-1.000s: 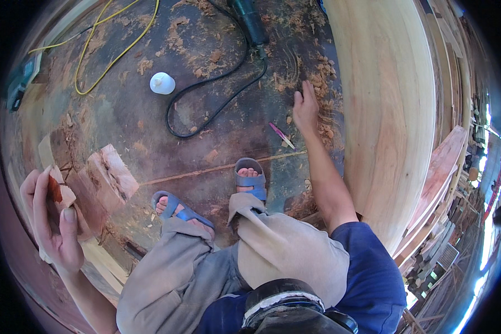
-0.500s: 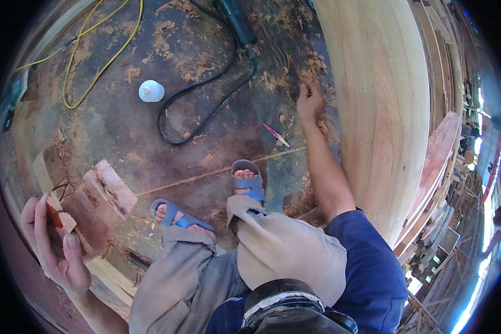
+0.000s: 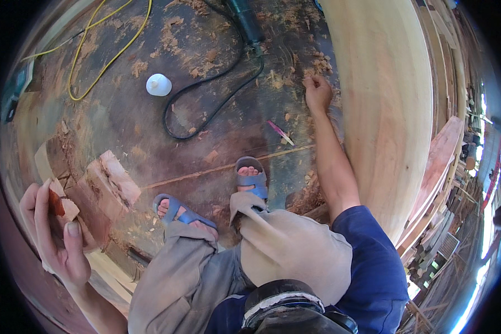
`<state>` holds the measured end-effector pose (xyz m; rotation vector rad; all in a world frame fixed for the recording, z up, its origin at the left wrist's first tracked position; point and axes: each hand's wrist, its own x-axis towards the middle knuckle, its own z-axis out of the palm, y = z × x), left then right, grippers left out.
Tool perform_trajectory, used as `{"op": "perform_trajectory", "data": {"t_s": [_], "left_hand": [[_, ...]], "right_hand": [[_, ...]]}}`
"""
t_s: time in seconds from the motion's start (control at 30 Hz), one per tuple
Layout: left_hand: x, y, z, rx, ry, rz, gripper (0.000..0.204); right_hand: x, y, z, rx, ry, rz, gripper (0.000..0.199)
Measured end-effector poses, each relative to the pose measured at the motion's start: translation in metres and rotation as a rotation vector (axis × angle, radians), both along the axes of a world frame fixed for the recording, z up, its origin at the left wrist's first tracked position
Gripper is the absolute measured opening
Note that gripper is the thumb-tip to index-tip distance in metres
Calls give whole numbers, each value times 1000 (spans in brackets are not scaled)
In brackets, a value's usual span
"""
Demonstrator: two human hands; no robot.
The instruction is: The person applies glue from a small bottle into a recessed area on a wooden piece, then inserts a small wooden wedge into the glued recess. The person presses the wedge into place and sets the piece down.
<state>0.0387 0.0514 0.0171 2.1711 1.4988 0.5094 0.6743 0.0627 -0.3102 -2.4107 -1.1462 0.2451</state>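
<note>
a: here's the left hand (image 3: 61, 245), out at the person's left, fingers and thumb pinched around a small wood piece (image 3: 68, 208), dark red on one face, pale on another

b: and the right hand (image 3: 319, 94)?

a: reaching forward, fingers curled at the loose shavings (image 3: 318, 64), just beside the long pale board (image 3: 384, 111); whether anything sits inside those fingers, i cannot tell

b: so where's the danger?

a: splinters, i'd say! bare fingertips among rough shavings could catch a sharp sliver

b: and that left grip?

a: up near the fingertips, so if attention is all on the right, a slack thumb could let the piece drop near the rough wood block (image 3: 114, 181) and get lost among scraps

b: there's a black cable (image 3: 170, 119) looped on the floor (image 3: 128, 139) too

a: it leads to the dark green power tool (image 3: 245, 22), and a careless step could snag a foot; open-toed sandals (image 3: 253, 181) would protect little. a tugged loop might also topple the white bottle (image 3: 159, 85) near it

b: and the slim pink-and-white object (image 3: 280, 132), lying between cable and right forearm, could be knocked away by a sweeping arm
</note>
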Motion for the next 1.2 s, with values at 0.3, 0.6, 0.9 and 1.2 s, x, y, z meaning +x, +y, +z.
{"op": "perform_trajectory", "data": {"t_s": [0.3, 0.6, 0.9, 1.2], "left_hand": [[13, 4, 9, 46, 106, -26, 57], [30, 8, 13, 55, 91, 23, 57], [33, 7, 15, 121, 127, 17, 56], [33, 7, 14, 132, 134, 13, 56]], "right_hand": [[-88, 1, 53, 247, 486, 180, 15], [-189, 4, 80, -30, 609, 662, 18], [-255, -55, 55, -156, 682, 1008, 15], [-260, -104, 29, -214, 762, 885, 14]]}}
